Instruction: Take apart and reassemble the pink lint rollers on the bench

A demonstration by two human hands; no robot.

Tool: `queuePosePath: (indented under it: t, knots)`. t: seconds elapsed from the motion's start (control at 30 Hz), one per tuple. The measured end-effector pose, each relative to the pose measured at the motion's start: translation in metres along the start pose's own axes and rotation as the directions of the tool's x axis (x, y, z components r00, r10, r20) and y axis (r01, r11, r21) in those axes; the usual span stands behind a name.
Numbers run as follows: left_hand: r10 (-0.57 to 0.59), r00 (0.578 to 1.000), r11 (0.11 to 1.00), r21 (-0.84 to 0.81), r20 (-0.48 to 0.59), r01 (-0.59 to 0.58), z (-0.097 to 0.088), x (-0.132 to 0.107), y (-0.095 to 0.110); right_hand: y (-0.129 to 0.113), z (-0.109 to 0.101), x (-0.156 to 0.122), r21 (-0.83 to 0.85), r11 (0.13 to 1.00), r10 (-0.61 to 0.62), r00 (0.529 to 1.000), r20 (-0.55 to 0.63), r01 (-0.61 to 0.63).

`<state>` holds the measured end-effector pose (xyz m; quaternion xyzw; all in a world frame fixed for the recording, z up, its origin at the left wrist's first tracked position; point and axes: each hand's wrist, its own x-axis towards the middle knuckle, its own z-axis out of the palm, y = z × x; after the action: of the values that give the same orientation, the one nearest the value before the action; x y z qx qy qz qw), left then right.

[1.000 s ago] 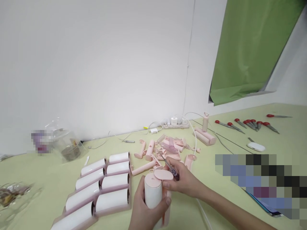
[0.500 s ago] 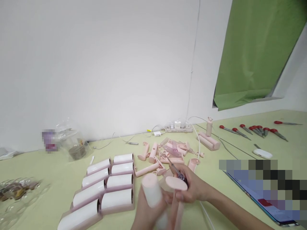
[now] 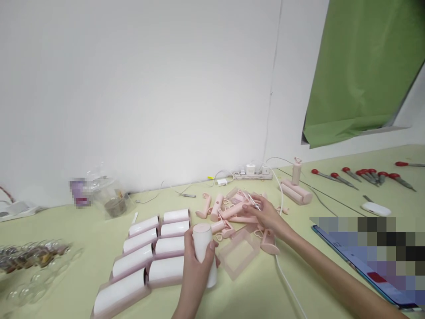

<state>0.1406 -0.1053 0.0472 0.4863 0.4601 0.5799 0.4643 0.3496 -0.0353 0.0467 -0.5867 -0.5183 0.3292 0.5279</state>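
Note:
My left hand (image 3: 195,270) is wrapped around a white cylinder (image 3: 203,243) with a pale pink end, held upright at the near middle of the table. Over a heap of pink plastic parts, my right hand (image 3: 265,215) is closed on a slim metal tool (image 3: 254,200); its exact kind is unclear. Its fingertips also touch a pink tube-shaped part (image 3: 236,210) on the heap. Between the hands lies a translucent pink frame-like piece (image 3: 239,254). A pink part with an oval end (image 3: 269,246) rests below my right wrist.
Two columns of white-topped pink cases (image 3: 133,261) stand left. A white cable (image 3: 285,283) crosses the table under my right forearm. Several red-tipped tools (image 3: 345,180), a white case (image 3: 376,208) and a phone (image 3: 352,261) lie right. A power strip (image 3: 252,176) sits by the wall.
My right hand has moved away from my left, forward to the heap, taking the metal tool along. The pink oval-ended part has left the white cylinder's side. The view has shifted slightly left.

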Motion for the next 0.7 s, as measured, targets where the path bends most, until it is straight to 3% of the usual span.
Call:
queuePosePath:
  t: [0.13, 0.23, 0.3, 0.37, 0.5, 0.7]
  knots:
    - [0.076, 0.997, 0.975, 0.208, 0.012, -0.077, -0.003, -0.002, 0.001, -0.002, -0.008, -0.008, -0.074, 0.996, -0.055, 0.998, 0.005, 0.055]
    - [0.148, 0.988, 0.918, 0.366, 0.047, -0.155, -0.003, -0.005, 0.001, -0.015, -0.012, -0.034, -0.119, 0.981, -0.126, 0.971, 0.205, 0.152]
    - [0.133, 0.984, 0.899, 0.403, 0.116, -0.169, -0.003, -0.006, 0.002, -0.021, -0.014, -0.058, -0.130, 0.966, -0.158, 0.911, 0.381, 0.222]
    - [0.094, 0.979, 0.895, 0.414, 0.182, -0.163, -0.003, -0.007, 0.002, -0.021, -0.014, -0.081, -0.143, 0.958, -0.158, 0.874, 0.459, 0.248]
    - [0.045, 0.974, 0.869, 0.473, 0.222, -0.148, -0.007, -0.007, 0.003, -0.009, -0.014, -0.108, -0.224, 0.927, -0.186, 0.887, 0.423, 0.301]
    - [-0.026, 0.951, 0.816, 0.557, 0.307, -0.157, -0.010, -0.006, 0.004, -0.005, -0.012, -0.113, -0.268, 0.910, -0.179, 0.883, 0.434, 0.316]
